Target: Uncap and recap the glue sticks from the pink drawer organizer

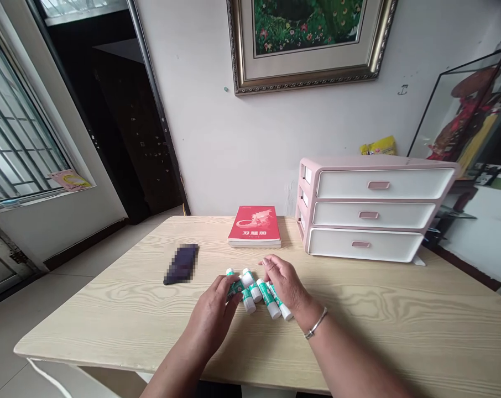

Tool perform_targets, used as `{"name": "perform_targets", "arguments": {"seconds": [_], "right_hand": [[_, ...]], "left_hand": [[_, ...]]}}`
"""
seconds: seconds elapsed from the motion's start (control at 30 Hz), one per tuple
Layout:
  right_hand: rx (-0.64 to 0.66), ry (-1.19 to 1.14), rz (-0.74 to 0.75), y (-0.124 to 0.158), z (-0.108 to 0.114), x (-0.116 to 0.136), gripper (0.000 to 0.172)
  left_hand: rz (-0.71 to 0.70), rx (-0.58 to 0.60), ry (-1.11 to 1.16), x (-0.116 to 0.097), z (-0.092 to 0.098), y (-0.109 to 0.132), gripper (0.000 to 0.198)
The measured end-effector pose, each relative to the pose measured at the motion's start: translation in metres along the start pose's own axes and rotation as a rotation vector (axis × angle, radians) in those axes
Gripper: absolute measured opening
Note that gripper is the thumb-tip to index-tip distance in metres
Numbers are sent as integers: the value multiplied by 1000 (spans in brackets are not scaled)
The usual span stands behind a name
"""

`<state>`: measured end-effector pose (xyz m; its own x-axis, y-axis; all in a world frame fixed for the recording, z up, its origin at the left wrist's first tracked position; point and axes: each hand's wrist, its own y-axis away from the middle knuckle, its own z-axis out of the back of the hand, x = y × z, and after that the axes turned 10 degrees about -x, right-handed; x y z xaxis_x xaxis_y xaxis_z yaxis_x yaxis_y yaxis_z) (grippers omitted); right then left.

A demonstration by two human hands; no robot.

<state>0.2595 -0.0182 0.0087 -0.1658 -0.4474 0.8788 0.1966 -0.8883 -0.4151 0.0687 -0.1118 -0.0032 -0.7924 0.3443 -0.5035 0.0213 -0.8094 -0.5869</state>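
Observation:
Several green-and-white glue sticks (269,299) lie close together on the wooden table (358,326), caps pointing different ways. My left hand (213,309) comes in from the left, its thumb and fingers closed around the leftmost glue stick (235,288). Over the right side of the group, my right hand (284,281) is curled, with a silver bracelet at the wrist. The rightmost glue stick (285,310) runs partly under this hand, which hides its upper end. Whether the right fingers grip anything cannot be made out.
Beyond the hands lies a thick red book (254,224). A pink-and-white drawer unit (370,213) stands at the back right, with a yellow packet (379,146) behind it. A dark pixelated object (181,264) lies to the left. The table's left edge borders the floor.

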Motion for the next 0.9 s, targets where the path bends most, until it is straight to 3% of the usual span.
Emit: {"name": "perform_targets", "arguments": {"seconds": [0.17, 0.3, 0.4, 0.6, 0.73, 0.8, 0.9], "right_hand": [[119, -17, 28, 2, -5, 0, 43], [33, 65, 97, -2, -8, -11, 33], [-25, 51, 63, -4, -8, -16, 24], [-29, -58, -23, 1, -10, -1, 19], [-1, -85, -8, -3, -4, -7, 22], [-60, -95, -42, -12, 9, -16, 24], [-363, -115, -110, -29, 31, -21, 23]], "left_hand": [[-35, 24, -42, -21, -19, -14, 28], [19, 70, -105, -29, -27, -18, 29], [72, 136, -91, -31, -30, -19, 30], [237, 224, 337, -41, -25, -22, 42], [519, 340, 697, -50, -18, -19, 48], [673, 383, 875, -52, -14, -12, 52], [731, 358, 932, -50, -4, -3, 54]]}}
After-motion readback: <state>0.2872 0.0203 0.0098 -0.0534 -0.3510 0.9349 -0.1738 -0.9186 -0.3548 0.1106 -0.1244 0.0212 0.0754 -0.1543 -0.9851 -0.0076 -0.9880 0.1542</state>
